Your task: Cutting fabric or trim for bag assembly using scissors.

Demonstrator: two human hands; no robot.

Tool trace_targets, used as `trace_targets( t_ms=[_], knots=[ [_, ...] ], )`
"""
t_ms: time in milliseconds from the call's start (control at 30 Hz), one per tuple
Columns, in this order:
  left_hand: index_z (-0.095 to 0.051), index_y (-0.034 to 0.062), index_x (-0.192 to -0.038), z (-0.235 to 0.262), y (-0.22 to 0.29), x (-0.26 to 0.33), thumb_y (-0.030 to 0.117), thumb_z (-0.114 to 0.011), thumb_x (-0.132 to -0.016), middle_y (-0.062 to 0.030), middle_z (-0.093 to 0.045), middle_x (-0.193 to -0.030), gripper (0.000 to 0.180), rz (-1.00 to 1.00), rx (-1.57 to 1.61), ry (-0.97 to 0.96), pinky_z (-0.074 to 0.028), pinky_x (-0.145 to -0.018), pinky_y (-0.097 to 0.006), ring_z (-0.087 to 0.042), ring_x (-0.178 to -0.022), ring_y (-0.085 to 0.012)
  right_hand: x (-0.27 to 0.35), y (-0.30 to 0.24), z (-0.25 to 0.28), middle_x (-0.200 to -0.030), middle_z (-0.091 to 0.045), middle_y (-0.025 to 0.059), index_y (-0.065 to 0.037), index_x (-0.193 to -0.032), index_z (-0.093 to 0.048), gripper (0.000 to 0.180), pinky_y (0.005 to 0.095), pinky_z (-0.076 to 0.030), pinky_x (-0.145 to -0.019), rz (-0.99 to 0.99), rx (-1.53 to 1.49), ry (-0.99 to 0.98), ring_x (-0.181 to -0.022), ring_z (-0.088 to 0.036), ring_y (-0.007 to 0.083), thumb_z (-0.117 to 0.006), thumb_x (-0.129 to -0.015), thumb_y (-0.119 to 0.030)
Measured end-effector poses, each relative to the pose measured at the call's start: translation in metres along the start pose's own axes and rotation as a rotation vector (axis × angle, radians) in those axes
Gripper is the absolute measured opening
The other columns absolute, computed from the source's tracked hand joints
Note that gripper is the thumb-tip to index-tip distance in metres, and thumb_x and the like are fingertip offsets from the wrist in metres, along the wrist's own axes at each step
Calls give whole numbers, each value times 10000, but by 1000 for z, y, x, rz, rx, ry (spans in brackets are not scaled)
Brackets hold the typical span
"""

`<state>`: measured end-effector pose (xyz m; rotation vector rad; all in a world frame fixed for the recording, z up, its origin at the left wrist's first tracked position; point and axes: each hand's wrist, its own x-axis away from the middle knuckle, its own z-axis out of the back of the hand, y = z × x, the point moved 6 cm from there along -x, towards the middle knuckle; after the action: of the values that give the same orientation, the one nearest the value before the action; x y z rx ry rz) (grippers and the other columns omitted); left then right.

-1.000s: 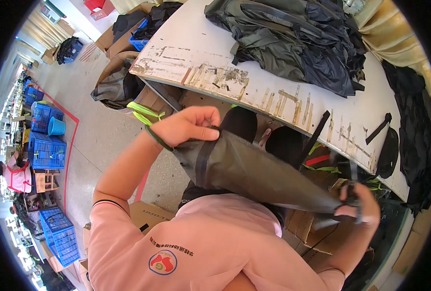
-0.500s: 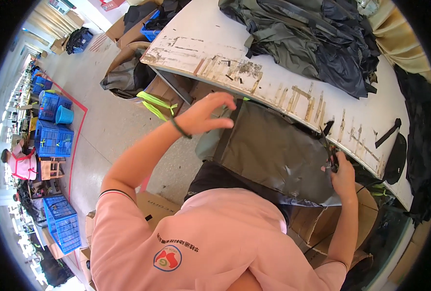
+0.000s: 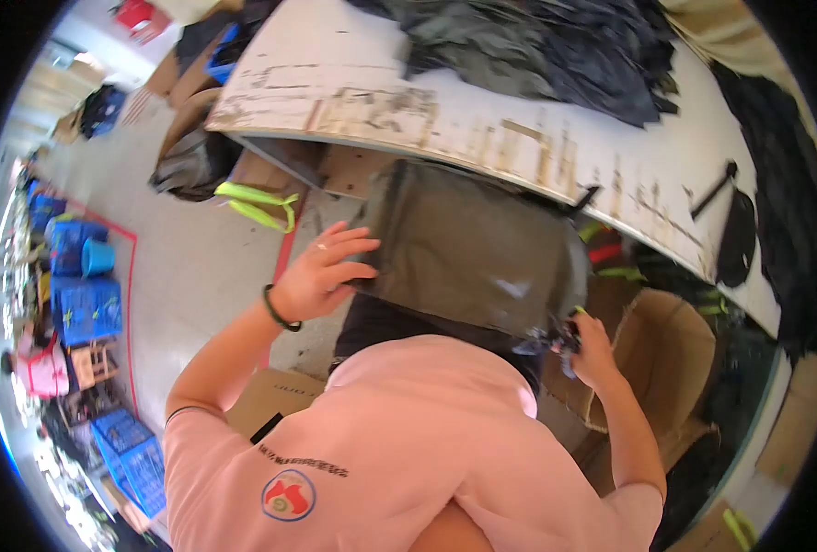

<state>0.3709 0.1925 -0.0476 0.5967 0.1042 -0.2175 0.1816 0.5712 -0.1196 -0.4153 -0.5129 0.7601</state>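
A dark olive bag-like piece (image 3: 473, 244) with a smooth, shiny face lies across my lap, its far side against the table edge. My left hand (image 3: 321, 273) is at its left edge, fingers spread and slightly bent, seemingly touching the fabric without gripping it. At the near right corner, my right hand (image 3: 594, 354) is closed around a small black tool (image 3: 565, 339). That tool looks like scissors or snips, but blur and the fingers hide its shape.
The worn white table (image 3: 335, 101) bears a heap of dark fabric (image 3: 537, 55) and a black strap piece (image 3: 738, 235). An open cardboard box (image 3: 666, 359) stands at my right. Neon-yellow strips (image 3: 257, 204) hang beyond my left hand. Blue crates (image 3: 91, 308) line the far left.
My left hand has come down from the piece's far left corner to its left edge. My right hand has moved nearer and left with the black tool. The piece has turned slightly.
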Motion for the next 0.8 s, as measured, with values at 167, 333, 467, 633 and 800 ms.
trace_targets(
  t_ms=[167,333,467,633,800],
  knots=[
    [-664,86,-964,6,-18,12,-20,-677,-708,-100,-629,-1151,277,80,111,5,-321,-1074,-525,-534,-1179,-317,-10,-6,-21,-1017,-590,166,-38,-1007,-523,468,441,-421,-831,45,-22,18,-971,-510,398,-708,-581,22],
    [-650,30,-949,-10,-39,16,-24,-664,-780,-82,-662,-877,178,491,418,-199,-481,-822,-328,-626,-852,-198,-5,1,-21,-993,-602,166,-51,-1016,-528,457,437,-434,-818,-11,-113,-58,-957,-529,380,-719,-607,16],
    [-625,5,-956,-16,-55,13,11,-658,-829,-40,-625,-812,131,506,410,-228,-457,-687,-256,-561,-749,-115,1,15,-20,-927,-615,129,-57,-1001,-516,377,379,-465,-800,-112,-425,-134,-916,-592,293,-745,-704,-30],
    [-587,6,-920,-18,-82,4,39,-623,-879,60,-551,-785,64,712,716,-196,-412,-658,-195,-490,-733,-21,1,-5,22,-873,-581,54,-36,-957,-497,277,299,-483,-767,-126,-726,-159,-848,-582,147,-714,-786,-15],
    [-586,39,-902,0,-97,11,61,-635,-876,76,-528,-793,59,732,811,-102,-407,-677,-191,-488,-752,-17,-11,-18,33,-823,-576,47,-21,-959,-495,279,294,-478,-747,-78,-712,-154,-813,-563,121,-713,-784,-13]
  ],
)
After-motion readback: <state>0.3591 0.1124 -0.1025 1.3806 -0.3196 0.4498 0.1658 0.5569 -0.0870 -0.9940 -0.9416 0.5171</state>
